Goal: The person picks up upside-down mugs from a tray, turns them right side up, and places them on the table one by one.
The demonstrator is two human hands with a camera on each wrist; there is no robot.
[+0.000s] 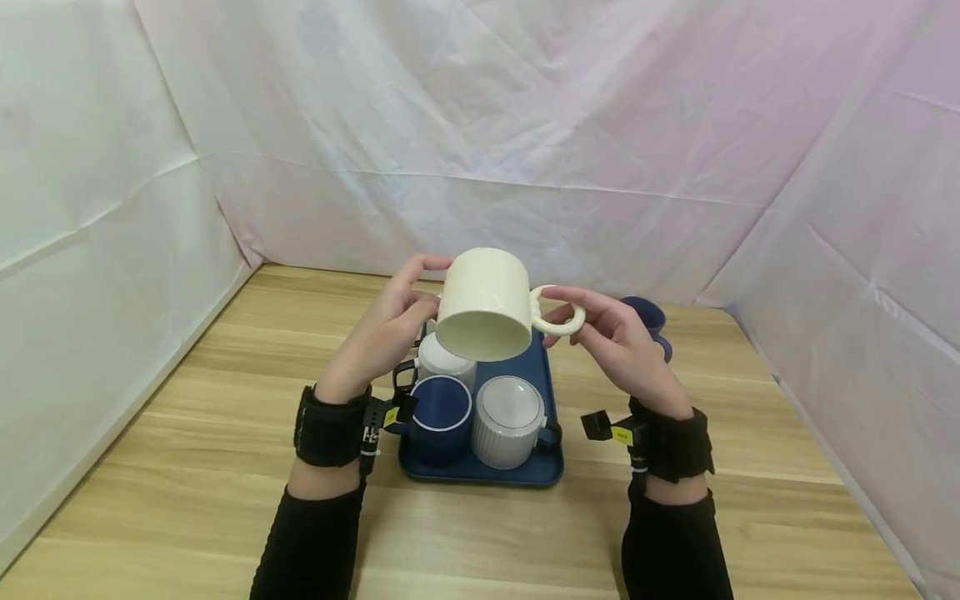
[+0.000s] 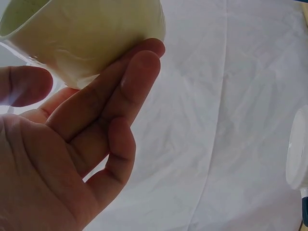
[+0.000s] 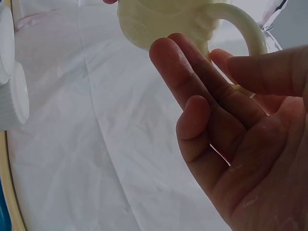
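Observation:
A cream mug (image 1: 487,304) is held in the air above a dark blue tray (image 1: 480,473), tilted so its open mouth faces me. My left hand (image 1: 423,292) grips the mug's body from the left, fingers along its wall (image 2: 86,33). My right hand (image 1: 564,310) pinches the round handle (image 3: 240,24) between thumb and fingers. On the tray stand a dark blue mug (image 1: 441,417), an upturned white ribbed mug (image 1: 508,421) and a white mug (image 1: 444,362) behind them.
Another dark blue mug (image 1: 651,321) stands on the wooden table (image 1: 187,433) behind my right hand. White cloth walls (image 1: 112,208) close in the table at the left, back and right.

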